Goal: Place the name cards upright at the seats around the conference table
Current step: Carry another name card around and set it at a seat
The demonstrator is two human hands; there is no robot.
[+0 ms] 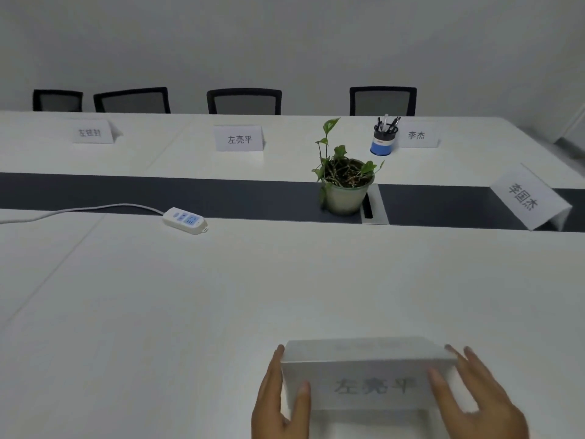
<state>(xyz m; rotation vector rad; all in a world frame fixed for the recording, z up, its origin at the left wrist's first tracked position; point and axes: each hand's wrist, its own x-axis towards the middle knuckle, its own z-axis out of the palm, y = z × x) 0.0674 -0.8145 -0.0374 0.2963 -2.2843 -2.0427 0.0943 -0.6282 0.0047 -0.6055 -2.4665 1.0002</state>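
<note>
A folded white name card (pixel 368 375) stands upright like a tent on the near side of the white conference table (pixel 158 296), its printed face toward me. My left hand (pixel 280 397) holds its left end, thumb on the front face and fingers behind. My right hand (pixel 474 397) holds the right end the same way. Three more name cards stand upright along the far side: one at the left (pixel 92 132), one in the middle (pixel 239 139), one at the right (pixel 417 135). Another card (pixel 527 198) stands at the right end of the table.
A potted green plant (pixel 346 185) sits on the dark centre strip (pixel 126 191) beside a cable slot (pixel 372 205). A white power strip (pixel 185 220) with its cord lies left of centre. A blue pen holder (pixel 383 142) stands at the far right. Several black chairs (pixel 244 101) line the far edge.
</note>
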